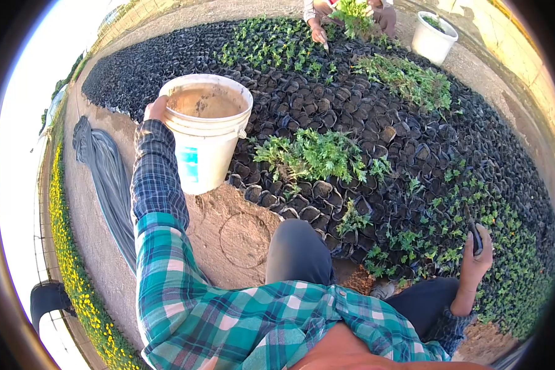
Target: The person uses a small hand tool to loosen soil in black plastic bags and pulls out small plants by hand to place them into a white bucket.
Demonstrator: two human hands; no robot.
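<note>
View from the head camera over a nursery bed of black planting bags (pixel 327 105). We see the left hand (pixel 157 109) closed over the far rim of the white bucket (pixel 206 145), which stands upright at the near edge of the bed, its inside coated with brown soil; we cannot tell whether its base rests on the ground or hangs just above it. The right hand (pixel 478 259) is clenched around a small dark tool (pixel 476 239), held above the planted bags at the right. A loose bundle of seedlings (pixel 314 154) lies across unplanted bags just beside the bucket. We judge the step in hand to be positioning the bucket along the bed, with planting paused. The next move calls for a level seat on the bare soil (pixel 240 234), near the bundle but clear of the bags. At the far edge, another person's hand (pixel 318 31) works beside a second bucket (pixel 433 38).
</note>
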